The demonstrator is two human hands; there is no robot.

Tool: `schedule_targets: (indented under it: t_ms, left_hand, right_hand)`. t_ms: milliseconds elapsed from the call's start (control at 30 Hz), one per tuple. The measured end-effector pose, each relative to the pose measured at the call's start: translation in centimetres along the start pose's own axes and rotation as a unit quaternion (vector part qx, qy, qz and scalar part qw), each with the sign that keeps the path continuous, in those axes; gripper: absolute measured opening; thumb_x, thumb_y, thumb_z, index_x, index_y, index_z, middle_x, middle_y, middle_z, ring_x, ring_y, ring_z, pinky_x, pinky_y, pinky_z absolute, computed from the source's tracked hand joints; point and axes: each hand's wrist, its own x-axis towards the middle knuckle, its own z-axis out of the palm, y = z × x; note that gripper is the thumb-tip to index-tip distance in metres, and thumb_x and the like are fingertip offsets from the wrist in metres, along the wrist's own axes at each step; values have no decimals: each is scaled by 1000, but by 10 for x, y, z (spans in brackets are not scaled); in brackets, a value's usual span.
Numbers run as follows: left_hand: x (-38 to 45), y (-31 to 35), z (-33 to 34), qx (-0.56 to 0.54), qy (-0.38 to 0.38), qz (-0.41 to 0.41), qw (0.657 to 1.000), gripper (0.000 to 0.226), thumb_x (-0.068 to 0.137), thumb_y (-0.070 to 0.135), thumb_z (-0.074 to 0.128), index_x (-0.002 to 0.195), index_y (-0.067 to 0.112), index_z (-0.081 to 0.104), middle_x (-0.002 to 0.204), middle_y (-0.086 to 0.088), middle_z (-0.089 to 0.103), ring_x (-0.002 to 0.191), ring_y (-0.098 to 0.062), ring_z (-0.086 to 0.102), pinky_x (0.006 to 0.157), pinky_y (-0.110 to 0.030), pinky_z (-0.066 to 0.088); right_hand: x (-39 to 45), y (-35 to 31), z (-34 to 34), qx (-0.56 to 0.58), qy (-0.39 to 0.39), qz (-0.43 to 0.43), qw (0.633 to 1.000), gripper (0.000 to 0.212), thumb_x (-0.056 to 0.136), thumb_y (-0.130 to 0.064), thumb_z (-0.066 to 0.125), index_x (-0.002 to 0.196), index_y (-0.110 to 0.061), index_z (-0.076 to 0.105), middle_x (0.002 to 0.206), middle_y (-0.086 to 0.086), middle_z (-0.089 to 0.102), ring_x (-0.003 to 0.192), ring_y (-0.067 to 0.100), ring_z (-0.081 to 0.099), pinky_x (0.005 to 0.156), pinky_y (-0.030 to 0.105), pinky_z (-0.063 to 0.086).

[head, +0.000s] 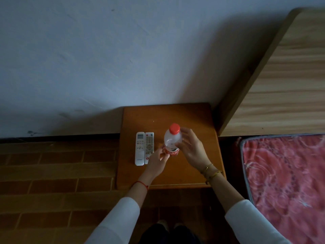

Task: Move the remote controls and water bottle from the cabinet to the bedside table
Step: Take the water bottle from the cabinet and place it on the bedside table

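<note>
Now, key relation: water bottle (pixel 172 140) stands upright between my two hands, long axis vertical, cap toward the far side in this view.
Right hand (pixel 190 148): just right of the bottle, fingers spread and curved round its upper body; fingertips look to be at the plastic, no firm clench visible. I read it as released or barely touching.
Left hand (pixel 157 162): near-left of the bottle, fingertips at the red label (pixel 172 152) low down; fingers loose, not wrapped. Contact I cannot tell for certain.
Nearer hand: both are close; the right one covers more of the bottle.
Bottle location: on the worktop (pixel 193 120), the bedside table, roughly mid-surface, base down as far as I can judge; base partly hidden by fingers.
Bottle looks: clear plastic, red screw cap (pixel 174 128), red label band near the bottom. Water level not readable in this dim light.
Remote controls (pixel 144 148): two white ones, flat, side by side and touching, long axes near-to-far, just left of the bottle on the same worktop.
Judgement: placement appears done; what remains is drawing both hands clear without tipping the bottle.
</note>
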Motion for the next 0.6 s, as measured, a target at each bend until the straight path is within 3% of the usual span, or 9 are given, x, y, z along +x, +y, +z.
schedule_targets:
  t_ms: [167, 267, 333, 500, 600]
  left_hand:
    - [-25, 18, -8, 16, 12, 2, 1000, 48, 93, 36, 47, 138, 22, 45, 139, -4, 54, 132, -20, 46, 108, -35, 38]
    - [-52, 36, -26, 62, 53, 8, 997, 47, 96, 22, 52, 140, 12, 43, 144, -7, 48, 135, -22, 41, 108, -29, 33]
    - [-71, 47, -43, 103, 88, 24, 991, 51, 95, 19, 55, 143, 11, 39, 146, -9, 45, 136, -25, 41, 110, -37, 38]
    - [-135, 92, -92, 201, 143, 63, 967, 53, 92, 18, 59, 142, 17, 41, 146, -6, 45, 133, -24, 45, 102, -36, 48]
    - [-175, 126, -119, 247, 172, 90, 949, 54, 93, 21, 57, 144, 18, 38, 149, -4, 41, 136, -21, 41, 107, -33, 41]
  right_hand:
    - [-12, -15, -8, -70, -20, 24, 997, 56, 82, -14, 67, 132, -17, 42, 132, 4, 53, 123, 16, 49, 99, 28, 42]
    - [-21, -34, -20, -134, -27, 62, 989, 62, 82, -6, 62, 138, -15, 36, 139, 7, 45, 130, 20, 42, 105, 31, 37]
    - [-27, -53, -32, -180, -27, 95, 979, 65, 82, -1, 56, 141, -14, 32, 146, 8, 37, 137, 24, 34, 112, 34, 32]
    - [-46, -124, -70, -269, -25, 99, 958, 58, 89, -12, 52, 143, -13, 30, 150, 10, 33, 141, 27, 26, 116, 39, 26]
    - [-62, -173, -90, -298, -15, 68, 952, 54, 93, -21, 51, 142, -12, 32, 150, 10, 34, 141, 27, 26, 118, 40, 24]
